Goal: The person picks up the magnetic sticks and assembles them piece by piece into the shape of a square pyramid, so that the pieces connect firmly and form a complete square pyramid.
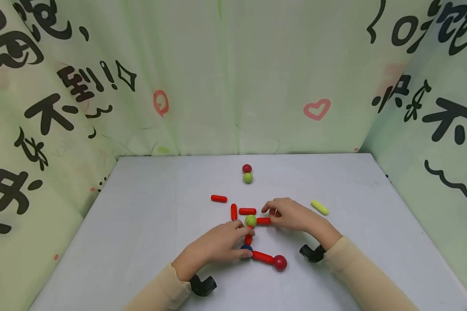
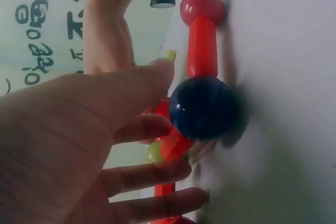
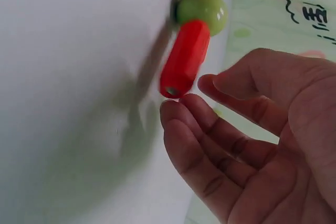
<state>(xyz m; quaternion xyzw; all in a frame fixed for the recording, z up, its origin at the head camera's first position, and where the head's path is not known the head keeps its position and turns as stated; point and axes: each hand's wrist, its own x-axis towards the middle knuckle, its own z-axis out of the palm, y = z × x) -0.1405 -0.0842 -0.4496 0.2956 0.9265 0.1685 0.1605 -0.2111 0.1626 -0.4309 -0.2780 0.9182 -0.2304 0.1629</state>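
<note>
Left hand [image 1: 223, 244], fingers loosely extended, lies against blue ball [image 2: 203, 108] and lower red rod [image 1: 248, 240], presumably steadying them on worktop [image 1: 159, 185]; right hand [image 1: 291, 215], relaxed, ungripping, at side red rod [image 3: 185, 59] off green ball [image 3: 203, 13], contact unclear.

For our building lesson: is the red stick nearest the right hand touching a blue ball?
No, the red stick meets a green ball.

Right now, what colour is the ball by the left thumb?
The ball is dark blue, clearest from the left wrist.
</note>
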